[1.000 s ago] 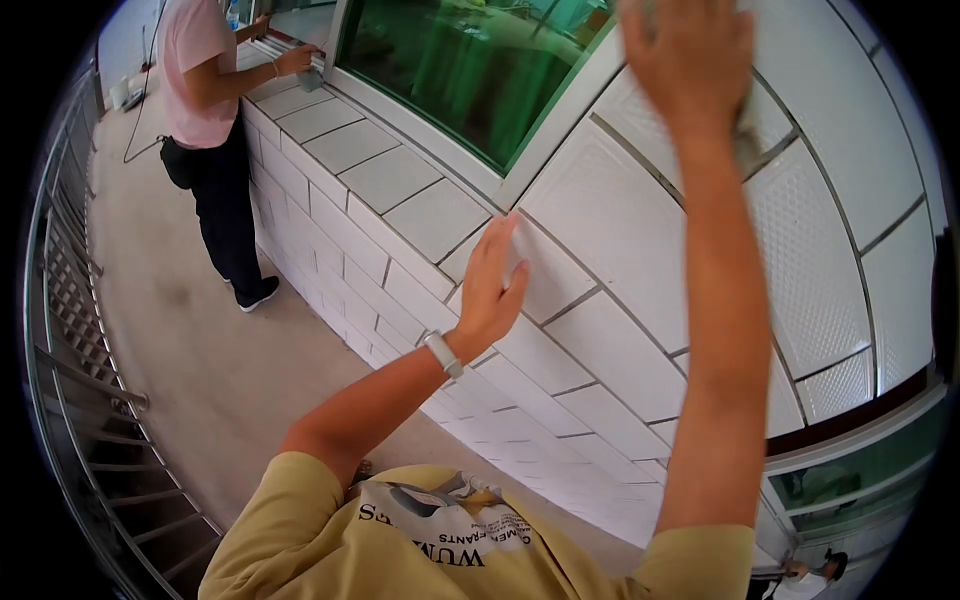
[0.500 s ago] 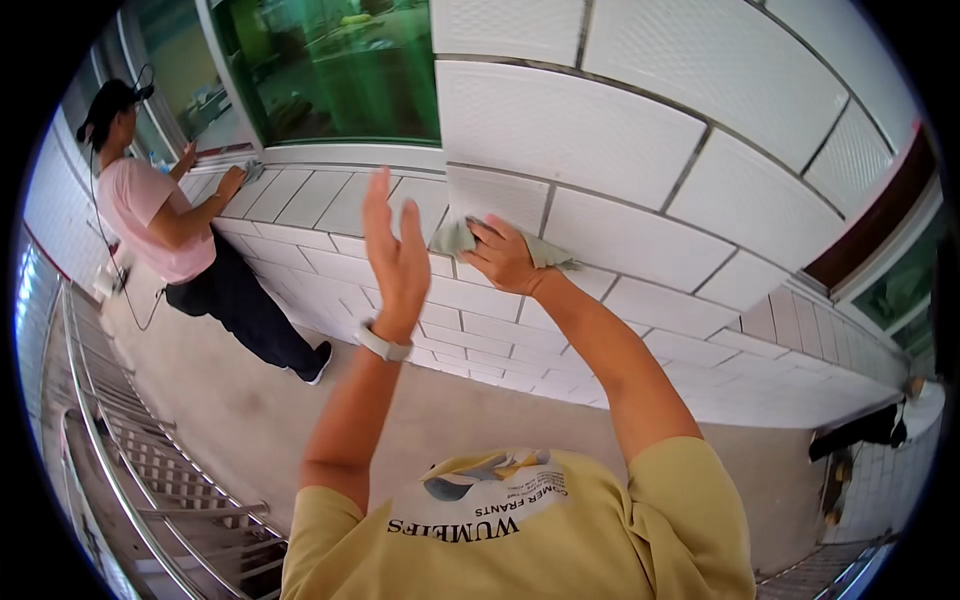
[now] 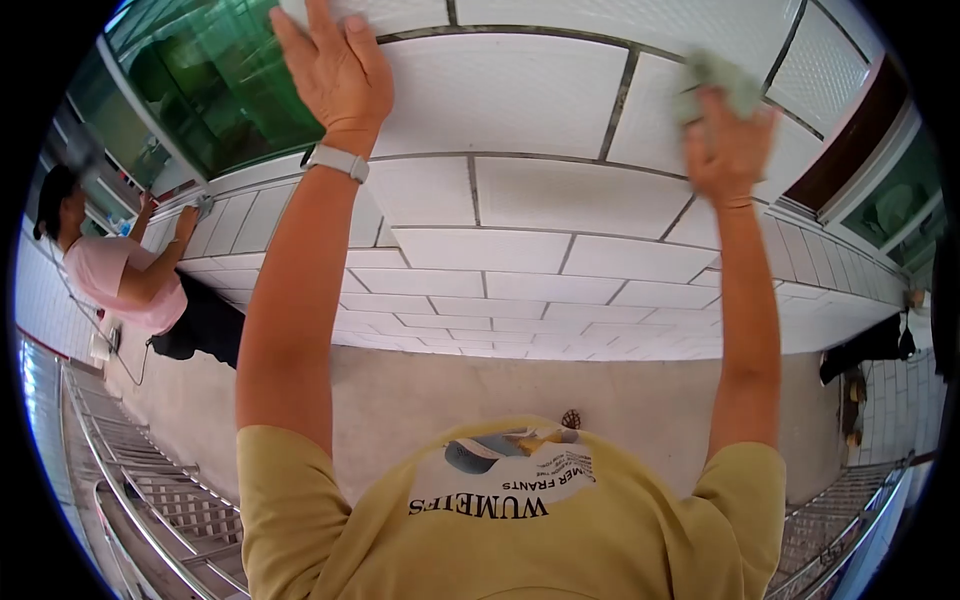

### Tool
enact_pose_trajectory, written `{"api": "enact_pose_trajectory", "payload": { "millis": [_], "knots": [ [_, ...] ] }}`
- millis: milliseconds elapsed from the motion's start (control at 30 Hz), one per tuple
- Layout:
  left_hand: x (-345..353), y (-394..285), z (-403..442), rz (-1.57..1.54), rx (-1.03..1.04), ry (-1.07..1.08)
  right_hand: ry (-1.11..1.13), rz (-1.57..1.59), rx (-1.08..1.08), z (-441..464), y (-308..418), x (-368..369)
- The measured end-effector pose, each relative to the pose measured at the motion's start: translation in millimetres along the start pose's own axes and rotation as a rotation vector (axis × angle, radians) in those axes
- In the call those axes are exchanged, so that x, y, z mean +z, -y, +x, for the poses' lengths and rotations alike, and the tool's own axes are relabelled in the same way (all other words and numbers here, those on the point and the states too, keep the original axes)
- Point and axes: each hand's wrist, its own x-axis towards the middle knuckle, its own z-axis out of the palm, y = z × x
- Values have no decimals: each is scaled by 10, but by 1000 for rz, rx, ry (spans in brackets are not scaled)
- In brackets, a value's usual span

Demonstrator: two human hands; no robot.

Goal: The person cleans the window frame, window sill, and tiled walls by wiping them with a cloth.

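My left hand (image 3: 342,80) is raised at the upper left with its fingers spread, over the edge between the green window (image 3: 215,90) and the white wall tiles (image 3: 500,90). Nothing shows in it, and a pale band is round its wrist. At the upper right my right hand (image 3: 728,150) presses a grey-green cloth (image 3: 722,85) against the tiled wall. Hand and cloth are somewhat blurred. Dark joints run between the tiles.
At the left a person in a pink shirt (image 3: 125,275) reaches to the window sill (image 3: 240,220). Another person in dark trousers (image 3: 865,345) is at the far right. Metal railings (image 3: 150,500) stand behind on both sides. A dark red frame (image 3: 840,150) borders the right window.
The view has turned rightward along the wall. My right hand has moved with the cloth from the low ledge up and right across the tiles. My left hand has risen to the window's edge.
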Motion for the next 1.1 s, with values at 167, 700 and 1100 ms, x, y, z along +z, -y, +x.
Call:
{"api": "enact_pose_trajectory", "payload": {
  "millis": [167,700,1100],
  "knots": [
    [54,27,-37,-54,36,-85,-279,-169,166,-57,-1218,-82],
    [12,0,-36,-76,30,-126,-158,188,220,232,1425,381],
    [-136,-42,0,-141,-47,-77,314,649,40,-911,2203,228]
  ]
}}
